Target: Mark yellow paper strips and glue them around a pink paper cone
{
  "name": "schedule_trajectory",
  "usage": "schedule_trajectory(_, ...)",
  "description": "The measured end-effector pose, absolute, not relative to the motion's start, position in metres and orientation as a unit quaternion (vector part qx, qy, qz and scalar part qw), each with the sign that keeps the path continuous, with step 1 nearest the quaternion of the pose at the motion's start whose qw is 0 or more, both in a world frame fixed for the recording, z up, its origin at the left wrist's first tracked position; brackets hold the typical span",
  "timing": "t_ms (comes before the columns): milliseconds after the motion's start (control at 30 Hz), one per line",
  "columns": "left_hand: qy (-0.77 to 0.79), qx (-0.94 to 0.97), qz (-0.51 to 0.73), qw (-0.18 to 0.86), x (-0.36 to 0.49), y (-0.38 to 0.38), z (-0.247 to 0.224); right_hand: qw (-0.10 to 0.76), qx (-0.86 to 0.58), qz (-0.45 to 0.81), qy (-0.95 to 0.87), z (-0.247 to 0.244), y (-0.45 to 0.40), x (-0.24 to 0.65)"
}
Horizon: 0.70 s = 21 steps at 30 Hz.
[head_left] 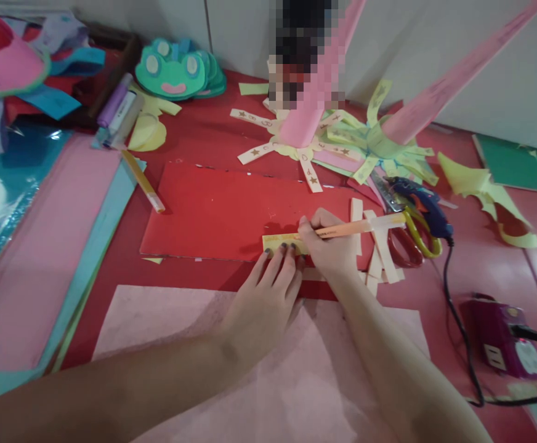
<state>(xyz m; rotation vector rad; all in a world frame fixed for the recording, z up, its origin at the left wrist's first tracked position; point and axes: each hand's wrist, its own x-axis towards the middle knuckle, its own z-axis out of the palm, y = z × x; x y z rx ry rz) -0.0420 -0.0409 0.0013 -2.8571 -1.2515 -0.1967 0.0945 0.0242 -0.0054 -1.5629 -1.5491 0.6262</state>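
A small yellow paper strip (275, 241) lies on a red board (208, 212) in the middle of the table. The outstretched fingers of my left hand (271, 283) press flat on the strip's lower edge. Close on its right, my right hand (331, 246) grips an orange pen (349, 228), the tip end at the strip and the rear end pointing right. Faint marks show along the strip's upper part. Several pale paper strips (383, 249) lie loosely just right of my right hand.
Scissors (428, 237), a glue gun (423, 203) and a purple power box (504, 338) sit at the right. Pink cones (305, 117) with strip-edged bases and green frog cutouts (176, 71) stand behind. Coloured sheets (42, 258) lie left; another pen (143, 181) lies beside the board.
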Motion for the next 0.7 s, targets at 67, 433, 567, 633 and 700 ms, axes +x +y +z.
schedule_trajectory(67, -0.401, -0.914, -0.064, 0.005, -0.042, -0.0405, 0.0015, 0.416, -0.621, 0.251, -0.616, -0.005, 0.0238, 0.0943)
schedule_trajectory(433, -0.404, -0.912, -0.072, 0.0, -0.0427, -0.0407, 0.0012, 0.423, -0.628, 0.264, -0.597, -0.0044, 0.0238, 0.0934)
schedule_trajectory(567, -0.404, -0.912, -0.069, -0.008, -0.0425, -0.0404, 0.0003, 0.419, -0.624, 0.267, -0.603, -0.0046, 0.0238, 0.0939)
schedule_trajectory(633, -0.404, -0.912, -0.066, -0.008, -0.0421, -0.0408, 0.0001, 0.423, -0.626, 0.256, -0.604, -0.0046, 0.0238, 0.0939)
schedule_trajectory(700, -0.403, -0.913, -0.068, -0.006, -0.0417, -0.0411, 0.0, 0.423, -0.63, 0.244, -0.603, -0.004, 0.0237, 0.0935)
